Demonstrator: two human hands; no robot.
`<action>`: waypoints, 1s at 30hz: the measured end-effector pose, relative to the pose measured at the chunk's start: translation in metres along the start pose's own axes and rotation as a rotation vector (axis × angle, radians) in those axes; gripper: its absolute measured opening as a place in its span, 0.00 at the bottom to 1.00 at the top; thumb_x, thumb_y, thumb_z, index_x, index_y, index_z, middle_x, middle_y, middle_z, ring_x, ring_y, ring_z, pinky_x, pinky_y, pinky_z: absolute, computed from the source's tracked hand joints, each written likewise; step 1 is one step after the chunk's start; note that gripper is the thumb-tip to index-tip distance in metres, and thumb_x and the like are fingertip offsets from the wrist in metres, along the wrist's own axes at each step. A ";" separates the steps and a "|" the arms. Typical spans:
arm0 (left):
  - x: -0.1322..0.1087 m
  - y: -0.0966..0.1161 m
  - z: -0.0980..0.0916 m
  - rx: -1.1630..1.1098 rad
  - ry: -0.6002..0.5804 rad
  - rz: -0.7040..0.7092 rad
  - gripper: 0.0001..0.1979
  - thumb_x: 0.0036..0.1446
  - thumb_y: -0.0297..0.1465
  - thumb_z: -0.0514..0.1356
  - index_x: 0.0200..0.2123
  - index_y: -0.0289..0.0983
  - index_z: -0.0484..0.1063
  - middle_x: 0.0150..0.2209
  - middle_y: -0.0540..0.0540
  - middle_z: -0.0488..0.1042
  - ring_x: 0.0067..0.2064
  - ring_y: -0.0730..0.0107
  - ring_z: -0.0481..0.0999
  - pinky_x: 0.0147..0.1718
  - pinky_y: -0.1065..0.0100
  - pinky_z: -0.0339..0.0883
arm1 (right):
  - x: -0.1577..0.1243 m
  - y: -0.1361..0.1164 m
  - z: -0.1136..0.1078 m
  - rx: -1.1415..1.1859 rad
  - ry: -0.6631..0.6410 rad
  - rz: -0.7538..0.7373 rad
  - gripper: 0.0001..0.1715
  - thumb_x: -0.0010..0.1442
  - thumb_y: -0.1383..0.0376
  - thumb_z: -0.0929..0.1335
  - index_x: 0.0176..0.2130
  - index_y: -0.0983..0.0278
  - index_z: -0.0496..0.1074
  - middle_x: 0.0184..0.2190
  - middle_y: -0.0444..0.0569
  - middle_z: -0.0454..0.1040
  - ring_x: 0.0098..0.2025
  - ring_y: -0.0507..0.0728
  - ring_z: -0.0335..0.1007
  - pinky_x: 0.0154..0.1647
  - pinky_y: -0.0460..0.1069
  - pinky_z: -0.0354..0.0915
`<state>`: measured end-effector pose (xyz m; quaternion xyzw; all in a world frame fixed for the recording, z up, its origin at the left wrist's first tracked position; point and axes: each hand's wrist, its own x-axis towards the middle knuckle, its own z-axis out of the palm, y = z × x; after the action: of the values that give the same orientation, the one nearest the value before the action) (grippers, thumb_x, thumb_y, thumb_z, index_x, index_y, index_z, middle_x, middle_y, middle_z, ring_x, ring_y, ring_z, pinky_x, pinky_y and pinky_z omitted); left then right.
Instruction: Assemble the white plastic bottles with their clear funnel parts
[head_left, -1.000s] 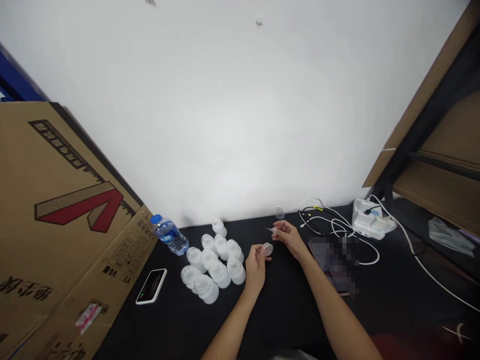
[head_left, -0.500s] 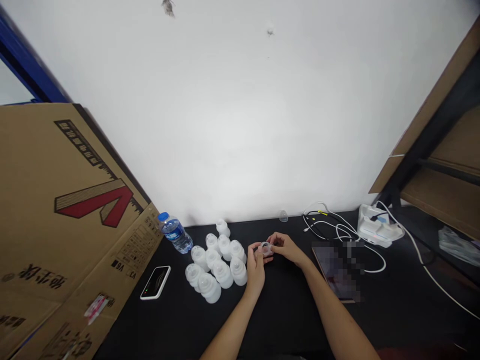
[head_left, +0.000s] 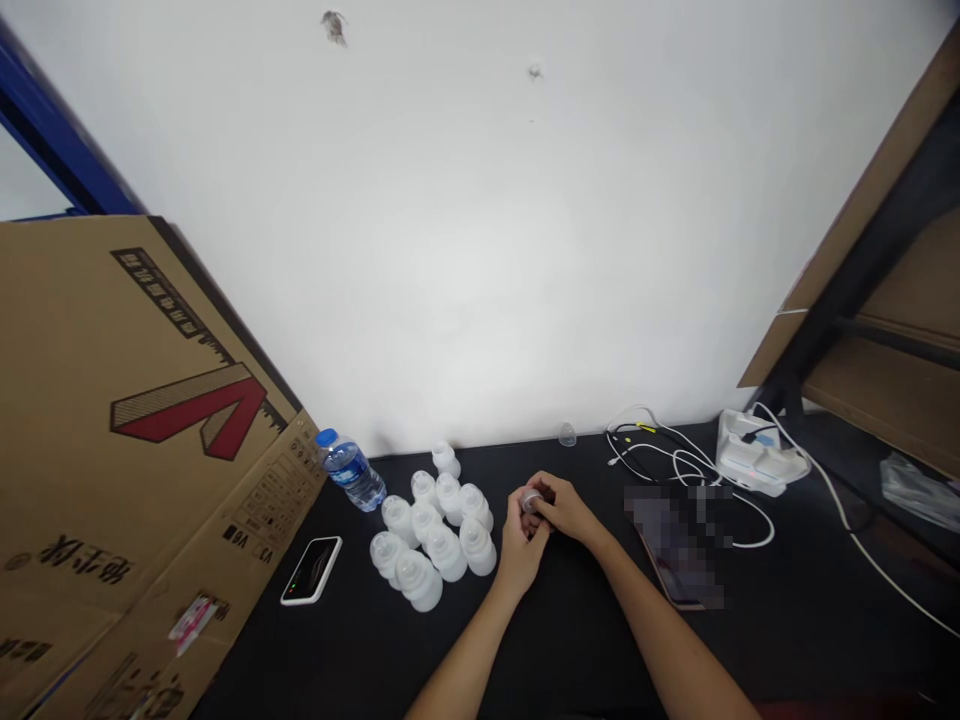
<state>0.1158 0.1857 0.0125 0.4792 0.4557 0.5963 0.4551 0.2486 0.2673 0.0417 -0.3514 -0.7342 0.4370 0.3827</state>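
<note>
View: head camera, looking forward and down at a black tabletop [head_left: 337,650] below a white wall [head_left: 450,220].
Hands: the left hand [head_left: 519,545] and right hand [head_left: 568,508] are pressed together, their fingertips pinching a small translucent cap [head_left: 532,502].
Cap's place: between both hands, partly hidden by the fingers, just right of the bottles.
Handling: a firm fingertip pinch, held clear of the table, seems best for so small a piece.
Nearby: white plastic bottles [head_left: 447,552] sit clustered left of the hands; a small clear dome [head_left: 568,435] rests by the wall.
Left: a water bottle [head_left: 351,474] with a blue cap, and a smartphone [head_left: 312,570].
Right: white cables [head_left: 694,462], a white power strip [head_left: 756,455], and a pixelated tablet [head_left: 675,545].
Writing: a cardboard box [head_left: 180,420] shows a red V mark and upside-down "V8"; the water bottle's label is too small to read.
</note>
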 end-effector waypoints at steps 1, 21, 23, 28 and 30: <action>0.000 -0.001 -0.001 0.000 -0.004 0.000 0.27 0.62 0.34 0.70 0.61 0.42 0.66 0.41 0.49 0.78 0.36 0.70 0.79 0.41 0.66 0.77 | 0.000 0.000 0.001 -0.020 0.012 0.002 0.07 0.61 0.65 0.69 0.41 0.59 0.78 0.35 0.44 0.81 0.36 0.58 0.77 0.39 0.50 0.70; -0.003 0.005 -0.001 0.050 -0.126 -0.017 0.33 0.67 0.38 0.65 0.71 0.47 0.59 0.54 0.41 0.79 0.34 0.69 0.79 0.35 0.65 0.77 | -0.003 0.007 0.022 -0.301 0.265 0.076 0.10 0.56 0.72 0.68 0.37 0.57 0.69 0.32 0.45 0.77 0.35 0.59 0.73 0.37 0.49 0.59; -0.003 0.006 -0.001 0.035 -0.106 -0.026 0.30 0.70 0.42 0.63 0.71 0.45 0.59 0.46 0.44 0.81 0.30 0.71 0.76 0.31 0.67 0.74 | -0.003 0.005 0.022 -0.277 0.251 0.059 0.08 0.57 0.70 0.68 0.37 0.57 0.69 0.32 0.44 0.78 0.35 0.59 0.74 0.37 0.49 0.61; 0.000 0.005 -0.001 0.014 -0.022 -0.024 0.31 0.72 0.55 0.58 0.67 0.41 0.64 0.30 0.53 0.76 0.21 0.73 0.69 0.23 0.71 0.65 | -0.002 0.002 0.019 -0.194 0.201 0.014 0.03 0.61 0.66 0.66 0.35 0.57 0.69 0.30 0.42 0.78 0.31 0.57 0.75 0.36 0.49 0.66; 0.002 0.004 -0.001 0.007 -0.010 -0.009 0.31 0.72 0.57 0.57 0.65 0.41 0.65 0.30 0.53 0.76 0.20 0.75 0.68 0.21 0.72 0.63 | -0.002 0.002 0.020 -0.182 0.205 0.007 0.03 0.61 0.65 0.65 0.35 0.57 0.69 0.30 0.43 0.79 0.32 0.57 0.75 0.36 0.50 0.67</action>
<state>0.1145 0.1869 0.0165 0.4818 0.4576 0.5903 0.4583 0.2327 0.2590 0.0329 -0.4300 -0.7265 0.3319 0.4210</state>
